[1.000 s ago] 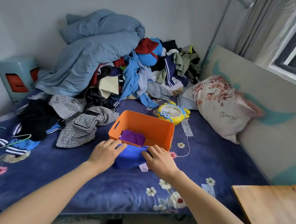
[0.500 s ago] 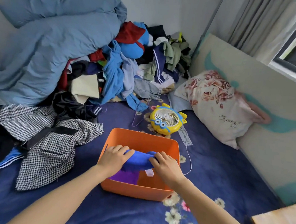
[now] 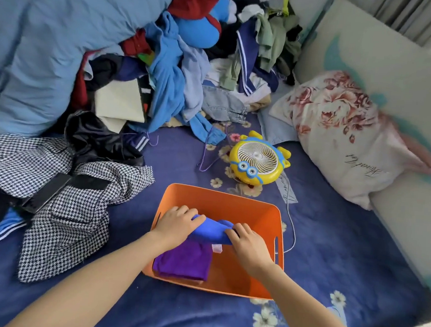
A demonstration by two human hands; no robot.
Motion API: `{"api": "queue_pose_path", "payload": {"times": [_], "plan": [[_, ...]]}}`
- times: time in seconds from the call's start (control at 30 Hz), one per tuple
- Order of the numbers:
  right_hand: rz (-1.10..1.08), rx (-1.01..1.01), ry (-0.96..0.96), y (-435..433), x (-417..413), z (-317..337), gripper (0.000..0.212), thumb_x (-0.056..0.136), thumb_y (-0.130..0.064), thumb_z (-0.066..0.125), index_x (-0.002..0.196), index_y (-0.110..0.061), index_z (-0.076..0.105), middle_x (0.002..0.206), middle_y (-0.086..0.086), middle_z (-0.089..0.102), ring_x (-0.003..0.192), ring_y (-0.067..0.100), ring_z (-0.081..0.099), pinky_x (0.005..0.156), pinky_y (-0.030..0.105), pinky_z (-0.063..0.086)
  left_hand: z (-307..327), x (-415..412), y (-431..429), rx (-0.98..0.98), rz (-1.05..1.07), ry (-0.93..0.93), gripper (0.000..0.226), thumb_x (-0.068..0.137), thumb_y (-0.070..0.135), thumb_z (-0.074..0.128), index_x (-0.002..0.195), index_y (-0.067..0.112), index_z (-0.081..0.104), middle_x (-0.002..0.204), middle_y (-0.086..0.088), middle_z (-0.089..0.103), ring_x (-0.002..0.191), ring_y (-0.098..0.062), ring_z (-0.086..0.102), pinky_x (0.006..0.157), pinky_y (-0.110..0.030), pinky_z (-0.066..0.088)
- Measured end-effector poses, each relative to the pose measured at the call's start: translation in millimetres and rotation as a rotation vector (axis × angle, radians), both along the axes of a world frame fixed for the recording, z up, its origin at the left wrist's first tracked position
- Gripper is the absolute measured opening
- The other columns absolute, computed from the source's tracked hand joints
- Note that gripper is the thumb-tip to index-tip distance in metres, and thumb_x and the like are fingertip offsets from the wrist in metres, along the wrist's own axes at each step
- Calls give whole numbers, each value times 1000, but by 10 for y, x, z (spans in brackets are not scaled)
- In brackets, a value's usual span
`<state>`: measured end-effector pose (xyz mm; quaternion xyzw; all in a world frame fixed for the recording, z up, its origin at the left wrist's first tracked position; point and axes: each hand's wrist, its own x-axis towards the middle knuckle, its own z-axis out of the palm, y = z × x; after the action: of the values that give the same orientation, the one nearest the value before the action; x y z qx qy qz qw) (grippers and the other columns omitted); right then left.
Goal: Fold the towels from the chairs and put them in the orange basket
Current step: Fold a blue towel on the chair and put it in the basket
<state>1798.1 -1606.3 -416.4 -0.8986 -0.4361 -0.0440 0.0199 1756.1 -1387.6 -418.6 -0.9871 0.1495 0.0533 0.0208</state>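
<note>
An orange basket (image 3: 234,203) stands on the blue flowered bedsheet in front of me. Inside it, on the left, lies a folded purple towel (image 3: 183,259). A folded blue towel (image 3: 212,230) with a small white tag hangs inside the basket, above the purple one's far end. My left hand (image 3: 177,222) grips its left end and my right hand (image 3: 248,244) grips its right end, both hands inside the basket's rim.
A yellow toy-faced fan (image 3: 258,162) with a white cord lies just behind the basket. A houndstooth garment (image 3: 68,204) spreads at the left, a big heap of clothes (image 3: 180,66) and a blue duvet (image 3: 47,36) behind. A flowered pillow (image 3: 344,131) leans at the right.
Both hands carried the blue towel from the bed in front of the basket up over its near rim and down inside it. The view has moved closer and tilted down.
</note>
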Motion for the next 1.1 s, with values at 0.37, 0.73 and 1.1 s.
{"api": "queue_pose_path", "payload": {"times": [0.37,0.73,1.1], "plan": [[53,122,34,163,327,-511,29,71,-20,45,99,-17,49,77,0,63,70,19,48,50,24,43,-328,228,177,25,2,-159,34,66,6,46,94,17,63,80,-4,68,63,-24,63,50,-26,50],[-16,-633,856,341,-186,-1237,50,95,-33,42,144,-26,31,157,9,10,140,30,19,111,43,25,-1027,-393,-136,203,342,743,39,95,25,35,132,16,42,147,-16,30,140,-34,15,113,-54,4],[-152,-503,712,433,121,-706,50,95,-27,39,144,-25,28,150,10,25,134,30,28,105,41,31,-791,-498,9,59,414,507,37,90,14,37,125,13,48,129,-9,46,122,-28,37,108,-38,23]]}}
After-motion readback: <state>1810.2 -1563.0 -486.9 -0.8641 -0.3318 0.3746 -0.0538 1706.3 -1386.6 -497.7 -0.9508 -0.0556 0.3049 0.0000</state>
